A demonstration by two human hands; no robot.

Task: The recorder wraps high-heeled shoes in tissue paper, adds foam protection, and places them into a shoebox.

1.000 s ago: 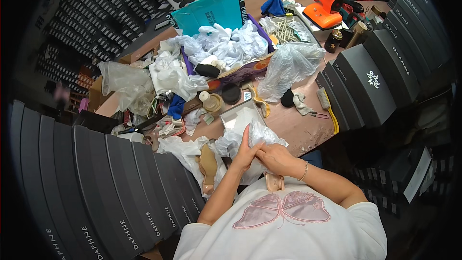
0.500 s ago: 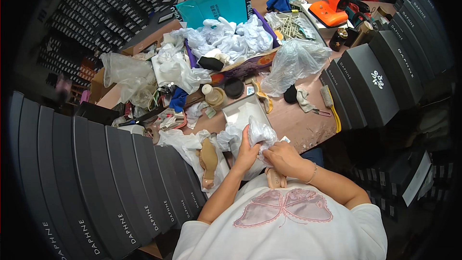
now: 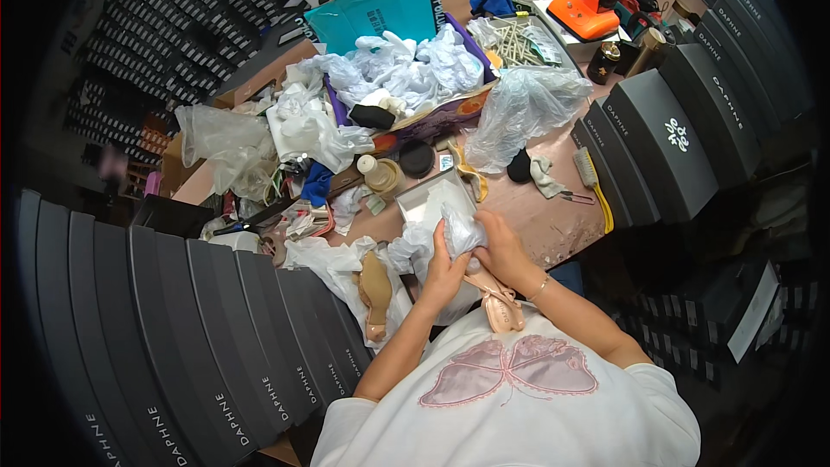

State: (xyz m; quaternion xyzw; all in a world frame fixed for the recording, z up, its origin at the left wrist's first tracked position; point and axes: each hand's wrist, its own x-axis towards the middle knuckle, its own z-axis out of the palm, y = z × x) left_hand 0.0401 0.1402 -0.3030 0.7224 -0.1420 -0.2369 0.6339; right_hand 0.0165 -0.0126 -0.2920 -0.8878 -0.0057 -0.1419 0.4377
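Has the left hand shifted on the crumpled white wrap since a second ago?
Cannot tell: the left hand stays on the crumpled white wrap, just below the open white box; the camera itself moved.

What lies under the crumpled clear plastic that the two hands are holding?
Under the clear plastic a pink heeled shoe sticks out below the right hand. The left hand and the plastic cover its front.

Cluttered brown worktable [image 3: 553,216], black boxes [image 3: 173,329] stacked around, dim room
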